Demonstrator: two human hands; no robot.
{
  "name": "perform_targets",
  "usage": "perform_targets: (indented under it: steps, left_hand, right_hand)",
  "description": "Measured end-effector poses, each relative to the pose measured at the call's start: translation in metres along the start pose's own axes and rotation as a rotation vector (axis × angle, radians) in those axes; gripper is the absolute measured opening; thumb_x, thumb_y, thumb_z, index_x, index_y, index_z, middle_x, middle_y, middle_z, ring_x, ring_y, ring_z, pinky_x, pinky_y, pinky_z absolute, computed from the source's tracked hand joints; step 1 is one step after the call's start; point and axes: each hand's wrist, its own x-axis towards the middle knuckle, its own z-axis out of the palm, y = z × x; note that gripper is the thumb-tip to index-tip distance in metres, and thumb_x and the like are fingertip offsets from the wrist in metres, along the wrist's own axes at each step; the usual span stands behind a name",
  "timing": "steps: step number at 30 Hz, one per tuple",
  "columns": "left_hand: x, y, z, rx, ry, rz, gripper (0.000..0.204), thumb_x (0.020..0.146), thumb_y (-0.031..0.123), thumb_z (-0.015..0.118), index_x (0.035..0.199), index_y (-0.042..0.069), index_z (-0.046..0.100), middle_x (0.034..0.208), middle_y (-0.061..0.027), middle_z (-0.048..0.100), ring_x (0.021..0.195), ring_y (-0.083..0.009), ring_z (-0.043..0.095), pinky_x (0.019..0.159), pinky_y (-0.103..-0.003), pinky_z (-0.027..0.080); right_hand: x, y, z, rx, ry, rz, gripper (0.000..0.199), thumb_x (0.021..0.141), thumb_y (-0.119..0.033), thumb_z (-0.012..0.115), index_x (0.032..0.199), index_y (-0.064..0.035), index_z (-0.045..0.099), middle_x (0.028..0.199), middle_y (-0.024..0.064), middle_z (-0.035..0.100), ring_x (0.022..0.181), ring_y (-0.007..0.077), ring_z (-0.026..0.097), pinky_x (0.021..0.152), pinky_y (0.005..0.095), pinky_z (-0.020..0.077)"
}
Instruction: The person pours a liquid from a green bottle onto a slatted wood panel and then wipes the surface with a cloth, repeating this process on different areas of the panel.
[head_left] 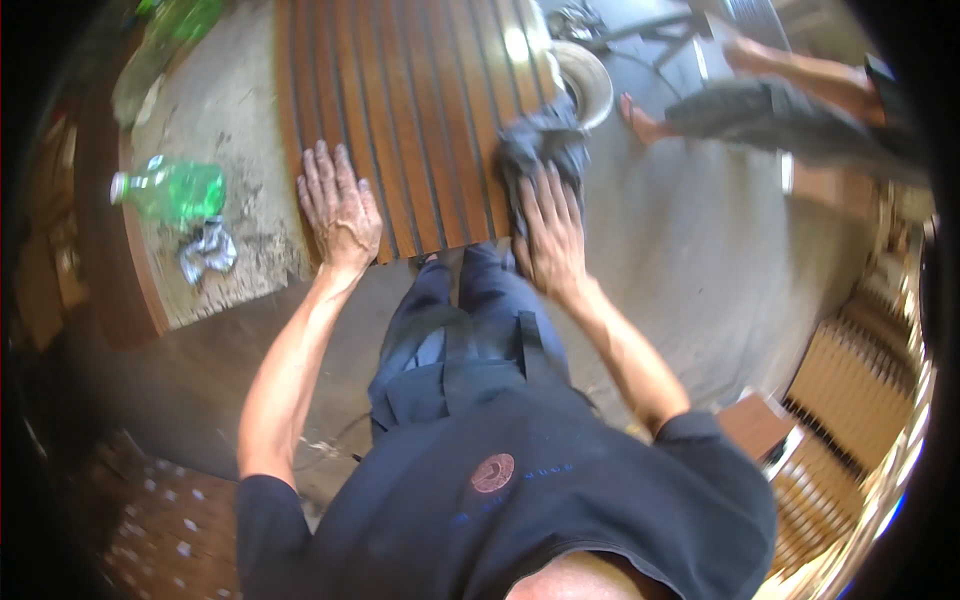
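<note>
A brown wooden panel (410, 120) with dark lengthwise grooves lies in front of me on a worn, pale worktop. My left hand (340, 208) rests flat near its left edge, fingers stretched out and holding nothing. At the panel's right edge my right hand (552, 230) grips a crumpled dark grey rag (545, 150), its fingers laid over the cloth and pressing it to the wood. The rag hides that part of the edge, and my thumb is mostly hidden too.
Left of the panel, a green-tinted plastic bottle (175, 190) lies beside a crumpled grey-white scrap (208, 250). A pale round bucket (583, 85) stands beyond the rag. Another person's leg (740, 115) shows at far right. Stacked wooden pieces (850, 390) sit lower right.
</note>
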Motion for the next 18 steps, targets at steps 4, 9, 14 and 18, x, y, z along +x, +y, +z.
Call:
perform_targets:
  steps: [4,9,14,18]
  left_hand:
    - [0.007,0.016,0.005,-0.012,-0.009,-0.030,0.066,0.109,0.023,0.052,0.170,0.003,0.034,0.178,-0.0239,0.025,0.166,-0.0431,0.021,0.133,-0.061,0.017]
    - [-0.003,-0.001,0.001,-0.036,0.019,-0.092,0.063,0.107,0.025,0.056,0.162,-0.002,0.042,0.173,-0.0275,0.033,0.162,-0.0470,0.026,0.132,-0.061,0.019]
    - [0.003,0.017,-0.010,0.043,0.139,-0.230,0.056,0.107,0.027,0.056,0.156,0.000,0.051,0.163,-0.0286,0.047,0.154,-0.0489,0.039,0.126,-0.061,0.029]
    - [-0.068,-0.005,-0.022,0.104,0.175,-0.405,0.052,0.108,0.024,0.052,0.155,0.001,0.051,0.160,-0.0291,0.049,0.151,-0.0501,0.042,0.123,-0.062,0.032]
  right_hand:
    - [-0.002,0.014,-0.001,-0.025,-0.042,-0.005,0.086,0.082,-0.017,0.069,0.162,0.0024,0.043,0.173,0.0307,0.032,0.163,0.0493,0.026,0.130,0.0606,0.0248]
    - [0.145,0.035,0.027,-0.079,0.072,-0.190,0.072,0.096,-0.025,0.065,0.160,0.0001,0.046,0.168,0.0321,0.039,0.157,0.0500,0.035,0.127,0.0587,0.0311]
    - [0.242,0.075,0.054,-0.148,0.268,-0.127,0.068,0.098,-0.027,0.061,0.159,0.0008,0.048,0.164,0.0316,0.046,0.154,0.0492,0.041,0.127,0.0567,0.0341]
    - [0.136,0.007,0.045,-0.048,-0.021,-0.387,0.078,0.092,-0.016,0.064,0.164,0.0018,0.041,0.170,0.0308,0.038,0.160,0.0486,0.034,0.128,0.0584,0.0316]
